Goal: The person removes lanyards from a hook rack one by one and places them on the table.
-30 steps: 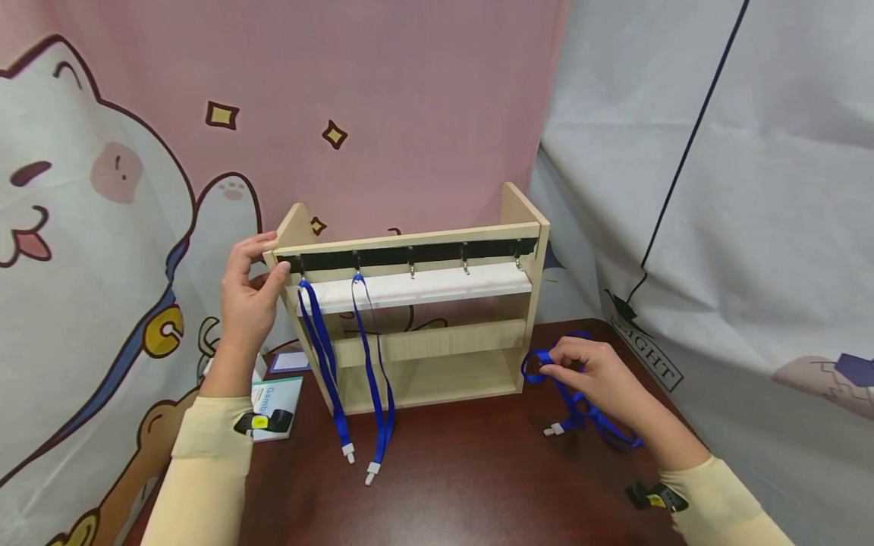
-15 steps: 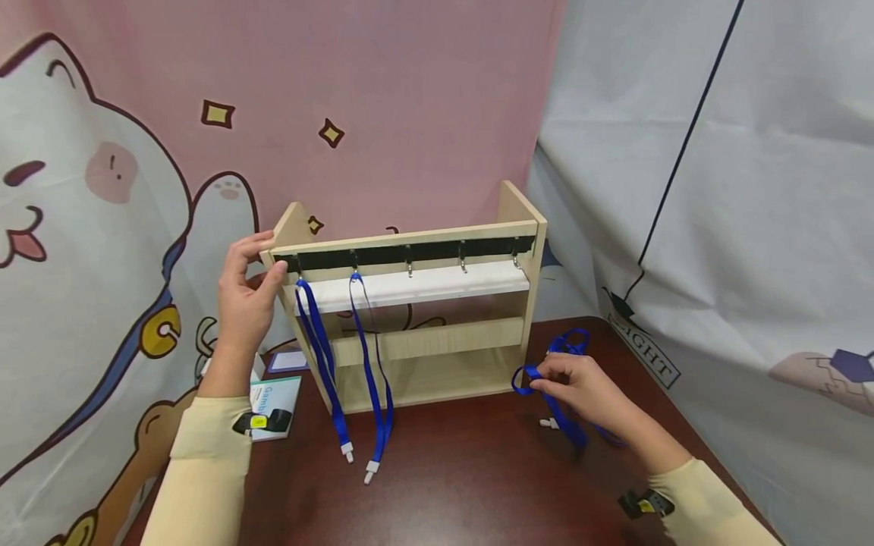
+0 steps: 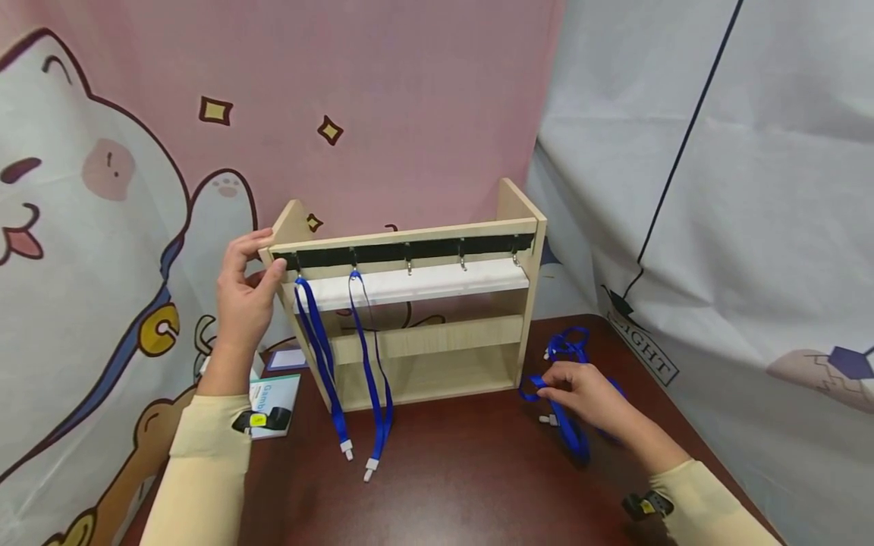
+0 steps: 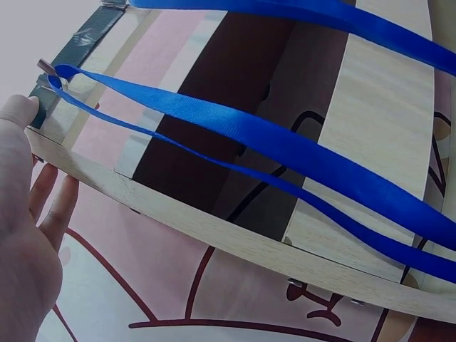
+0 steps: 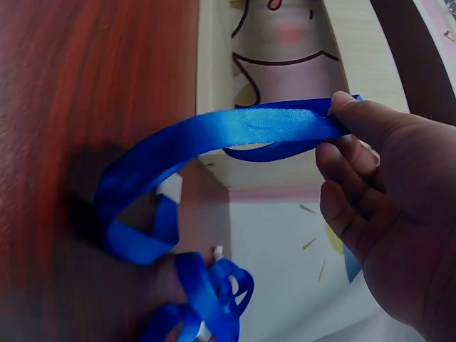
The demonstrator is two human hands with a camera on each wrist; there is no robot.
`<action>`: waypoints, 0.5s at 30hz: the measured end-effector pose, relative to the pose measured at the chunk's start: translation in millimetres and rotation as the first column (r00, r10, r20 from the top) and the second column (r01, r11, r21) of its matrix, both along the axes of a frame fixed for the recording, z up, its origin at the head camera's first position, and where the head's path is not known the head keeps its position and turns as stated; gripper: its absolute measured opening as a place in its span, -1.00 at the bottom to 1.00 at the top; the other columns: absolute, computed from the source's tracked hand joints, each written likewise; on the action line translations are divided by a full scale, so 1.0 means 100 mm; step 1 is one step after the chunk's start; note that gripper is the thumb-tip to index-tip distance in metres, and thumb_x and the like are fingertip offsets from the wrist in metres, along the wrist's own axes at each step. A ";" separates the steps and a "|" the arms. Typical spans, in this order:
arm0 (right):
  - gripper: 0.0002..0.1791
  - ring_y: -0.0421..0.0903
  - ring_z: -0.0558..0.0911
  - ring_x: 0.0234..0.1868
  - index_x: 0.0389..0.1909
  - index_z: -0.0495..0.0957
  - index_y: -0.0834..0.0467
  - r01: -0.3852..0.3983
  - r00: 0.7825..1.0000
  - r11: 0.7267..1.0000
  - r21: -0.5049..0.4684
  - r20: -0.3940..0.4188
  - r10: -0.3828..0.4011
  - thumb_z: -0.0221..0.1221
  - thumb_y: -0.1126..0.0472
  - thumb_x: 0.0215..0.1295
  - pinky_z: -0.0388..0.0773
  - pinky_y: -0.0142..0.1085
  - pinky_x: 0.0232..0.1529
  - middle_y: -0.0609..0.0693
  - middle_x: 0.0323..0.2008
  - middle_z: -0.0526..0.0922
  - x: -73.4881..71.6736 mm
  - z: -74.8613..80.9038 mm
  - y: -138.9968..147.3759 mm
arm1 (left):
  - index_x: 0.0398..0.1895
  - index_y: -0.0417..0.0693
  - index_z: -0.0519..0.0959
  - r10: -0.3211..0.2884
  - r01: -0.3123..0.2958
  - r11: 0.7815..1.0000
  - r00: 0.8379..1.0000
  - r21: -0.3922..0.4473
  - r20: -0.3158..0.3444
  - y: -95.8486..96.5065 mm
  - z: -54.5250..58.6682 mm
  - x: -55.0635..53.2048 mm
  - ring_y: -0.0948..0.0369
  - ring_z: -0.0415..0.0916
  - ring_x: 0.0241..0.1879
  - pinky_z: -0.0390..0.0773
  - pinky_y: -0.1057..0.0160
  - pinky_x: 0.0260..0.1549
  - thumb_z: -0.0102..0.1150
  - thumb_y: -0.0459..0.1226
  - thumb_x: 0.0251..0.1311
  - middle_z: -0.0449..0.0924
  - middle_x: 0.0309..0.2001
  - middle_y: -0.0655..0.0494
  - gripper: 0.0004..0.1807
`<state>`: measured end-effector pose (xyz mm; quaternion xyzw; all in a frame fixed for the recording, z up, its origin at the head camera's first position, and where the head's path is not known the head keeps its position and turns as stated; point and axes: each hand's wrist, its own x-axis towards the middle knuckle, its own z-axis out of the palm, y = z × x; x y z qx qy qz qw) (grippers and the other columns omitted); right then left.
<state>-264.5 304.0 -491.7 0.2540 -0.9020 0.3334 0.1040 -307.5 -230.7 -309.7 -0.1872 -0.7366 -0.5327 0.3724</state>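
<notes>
My left hand [image 3: 246, 299] grips the upper left corner of a small wooden rack [image 3: 430, 334], thumb on its front and fingers behind the side board. Two blue lanyards with white clips, a left one [image 3: 316, 326] and a right one [image 3: 372, 356], hang from the rack's first two hooks. Right of the rack, my right hand [image 3: 583, 390] pinches another blue lanyard [image 5: 235, 128] between thumb and fingers. Its strap loops down toward the tabletop, with a white clip [image 3: 548, 419] near it. More blue lanyards [image 5: 210, 292] lie bunched on the table behind that hand.
Three bare metal hooks, one at the middle [image 3: 410, 265], line the dark strip to the right of the hung lanyards. A booklet [image 3: 276, 398] and a blue-edged card [image 3: 288, 359] lie left of the rack. Printed cloth [image 3: 423, 114] stands behind the dark red table [image 3: 451, 470].
My right hand has drawn the pinched lanyard slightly toward me, apart from the bunched ones, now more visible behind it. My left hand keeps its grip on the rack.
</notes>
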 end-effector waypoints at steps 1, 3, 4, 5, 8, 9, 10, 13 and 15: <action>-0.92 -0.32 0.55 -0.38 -0.24 0.77 0.07 -0.004 1.000 1.000 0.007 0.001 0.004 0.50 0.27 0.40 0.56 -0.34 -0.37 -0.30 -0.36 0.66 0.00 -0.01 0.01 | 0.36 -0.29 0.55 0.001 -0.001 1.000 1.000 -0.001 0.000 0.00 0.00 0.00 0.20 0.42 0.34 0.53 0.34 0.07 0.23 -0.33 0.60 0.50 0.49 0.08 -0.62; -0.93 -0.33 0.58 -0.37 -0.25 0.77 0.07 -0.013 1.000 1.000 0.020 0.006 0.013 0.50 0.26 0.41 0.58 -0.34 -0.36 -0.29 -0.36 0.68 0.00 -0.04 0.04 | 0.36 -0.29 0.55 0.003 -0.003 1.000 1.000 -0.002 0.001 0.01 0.01 0.01 0.20 0.42 0.34 0.52 0.33 0.07 0.23 -0.34 0.60 0.50 0.50 0.08 -0.62; -0.94 -0.33 0.58 -0.37 -0.24 0.78 0.07 -0.020 1.000 0.999 0.025 0.014 0.019 0.49 0.26 0.42 0.58 -0.34 -0.36 -0.27 -0.35 0.69 0.01 -0.05 0.05 | 0.36 -0.29 0.54 0.004 -0.004 1.000 1.000 -0.003 0.001 0.01 0.01 0.01 0.20 0.42 0.34 0.52 0.33 0.07 0.23 -0.34 0.60 0.50 0.50 0.07 -0.62; -0.94 -0.33 0.59 -0.36 -0.25 0.79 0.07 -0.025 0.999 0.999 0.031 0.021 0.025 0.49 0.26 0.42 0.58 -0.34 -0.35 -0.26 -0.35 0.71 0.01 -0.06 0.07 | 0.36 -0.29 0.54 0.004 -0.004 1.000 1.000 -0.002 0.001 0.01 0.01 0.01 0.21 0.42 0.34 0.52 0.33 0.07 0.23 -0.34 0.59 0.50 0.50 0.06 -0.62; -0.93 -0.34 0.61 -0.34 -0.25 0.80 0.04 -0.037 0.998 0.998 0.052 0.049 0.035 0.48 0.28 0.43 0.59 -0.35 -0.33 -0.24 -0.32 0.73 0.01 -0.09 0.11 | 0.37 -0.29 0.54 0.005 -0.005 1.000 1.000 -0.001 0.001 0.00 0.02 0.01 0.21 0.43 0.33 0.53 0.34 0.06 0.23 -0.35 0.59 0.50 0.50 0.04 -0.62; -0.93 -0.34 0.60 -0.34 -0.25 0.80 0.04 -0.041 0.998 0.997 0.060 0.054 0.038 0.48 0.28 0.43 0.59 -0.35 -0.33 -0.24 -0.31 0.74 0.01 -0.11 0.13 | 0.37 -0.29 0.54 0.004 -0.004 1.000 1.000 -0.001 0.001 0.00 0.02 0.01 0.21 0.43 0.33 0.53 0.34 0.07 0.23 -0.35 0.59 0.50 0.50 0.04 -0.62; -0.93 -0.35 0.60 -0.33 -0.25 0.81 0.04 -0.044 0.997 0.997 0.068 0.059 0.040 0.47 0.28 0.43 0.58 -0.36 -0.33 -0.25 -0.30 0.74 0.01 -0.12 0.14 | 0.37 -0.29 0.54 0.004 -0.004 1.000 1.000 -0.001 0.000 0.00 0.02 0.01 0.21 0.43 0.33 0.53 0.34 0.07 0.23 -0.35 0.59 0.50 0.50 0.03 -0.62; -0.93 -0.35 0.60 -0.32 -0.25 0.80 0.04 -0.049 0.997 0.995 0.088 0.059 0.043 0.48 0.29 0.42 0.58 -0.35 -0.32 -0.26 -0.30 0.73 0.01 -0.18 0.18 | 0.36 -0.30 0.54 0.002 -0.002 1.000 1.000 -0.001 0.000 0.01 0.02 0.01 0.21 0.43 0.33 0.53 0.35 0.08 0.23 -0.35 0.59 0.50 0.50 0.03 -0.62; -0.93 -0.35 0.61 -0.31 -0.25 0.80 0.06 -0.051 0.997 0.994 0.100 0.056 0.046 0.48 0.29 0.42 0.59 -0.35 -0.32 -0.26 -0.29 0.74 0.01 -0.22 0.20 | 0.36 -0.30 0.54 0.000 0.000 1.000 1.000 -0.001 0.000 0.01 0.02 0.02 0.21 0.43 0.34 0.54 0.35 0.08 0.24 -0.35 0.59 0.50 0.49 0.03 -0.62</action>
